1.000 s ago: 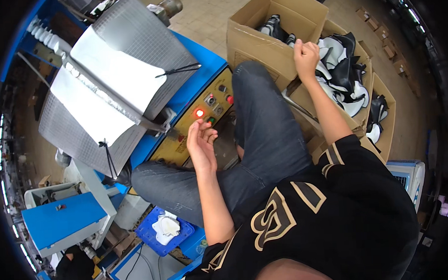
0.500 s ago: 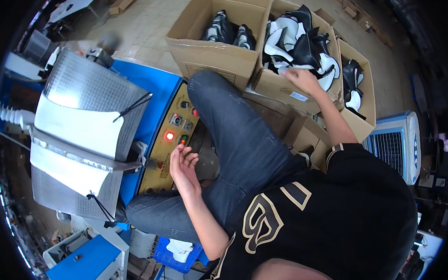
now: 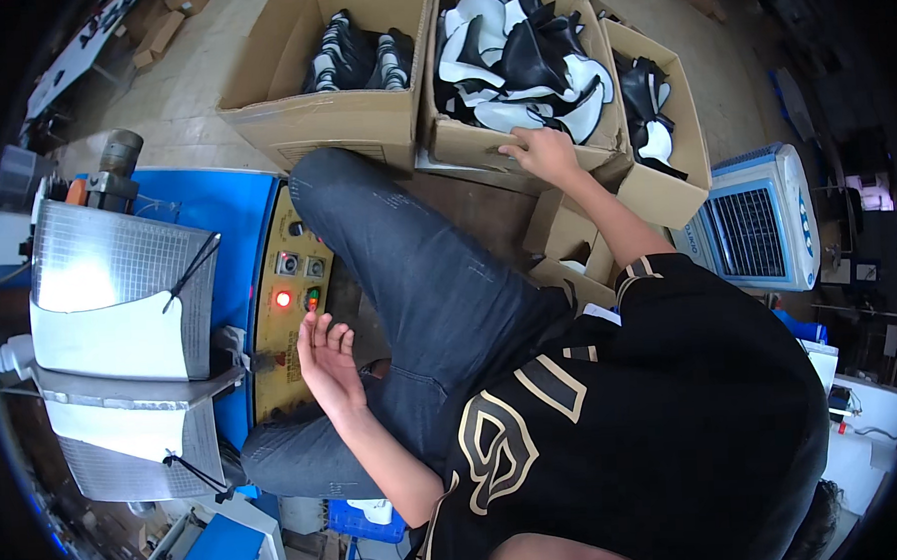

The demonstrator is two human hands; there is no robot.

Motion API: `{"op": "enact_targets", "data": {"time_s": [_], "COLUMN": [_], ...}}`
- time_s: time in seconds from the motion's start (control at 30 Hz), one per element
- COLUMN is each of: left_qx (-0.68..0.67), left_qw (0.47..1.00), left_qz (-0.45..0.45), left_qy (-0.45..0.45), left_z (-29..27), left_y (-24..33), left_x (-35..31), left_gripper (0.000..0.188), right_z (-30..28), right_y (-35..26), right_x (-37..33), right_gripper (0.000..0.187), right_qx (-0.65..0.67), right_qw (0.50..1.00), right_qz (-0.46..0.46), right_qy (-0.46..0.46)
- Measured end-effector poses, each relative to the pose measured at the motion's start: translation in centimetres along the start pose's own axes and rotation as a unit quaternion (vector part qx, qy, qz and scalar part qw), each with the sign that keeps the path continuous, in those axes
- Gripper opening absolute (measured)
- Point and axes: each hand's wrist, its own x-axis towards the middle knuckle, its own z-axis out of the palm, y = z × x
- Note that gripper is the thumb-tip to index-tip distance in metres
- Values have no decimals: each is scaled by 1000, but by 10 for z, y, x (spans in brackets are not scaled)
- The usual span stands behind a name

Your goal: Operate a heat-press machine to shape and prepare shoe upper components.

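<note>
My left hand (image 3: 330, 357) hovers palm up, fingers loosely curled and apart, beside a yellow control panel (image 3: 279, 362) with knobs and a lit red lamp (image 3: 283, 298). Nothing is in it. At the front rim of a cardboard box (image 3: 473, 144), my right hand (image 3: 545, 156) has its fingers bent over the edge and closed; the fingertips are partly hidden. Inside that box lie loose, curved black-and-white pieces (image 3: 534, 61) in a heap. Left of the panel stands a blue machine (image 3: 230, 214), with a white sheet (image 3: 111, 340) tied by black cords over a gridded, clear cover.
Another cardboard box (image 3: 331, 120) at the left holds stacked black-and-white pieces (image 3: 344, 59). A narrower box (image 3: 680, 195) with similar pieces stands at the right, near a blue-and-white air cooler (image 3: 756, 226). A blue crate (image 3: 369, 524) sits low, behind my left elbow.
The whole view has shifted, so boxes and machine appear further left. My right hand has slid a little rightward along the box rim. My left hand stays beside the panel.
</note>
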Motion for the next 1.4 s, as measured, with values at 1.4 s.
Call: {"op": "enact_targets", "data": {"time_s": [1.4], "left_qx": [56], "left_qw": [997], "left_qz": [56], "left_qy": [-5], "left_z": [0], "left_y": [4], "left_x": [0], "left_gripper": [32], "right_z": [-19], "right_y": [100], "right_x": [93], "right_gripper": [37], "right_qx": [195], "right_qw": [977], "right_qz": [27], "right_qy": [80]}}
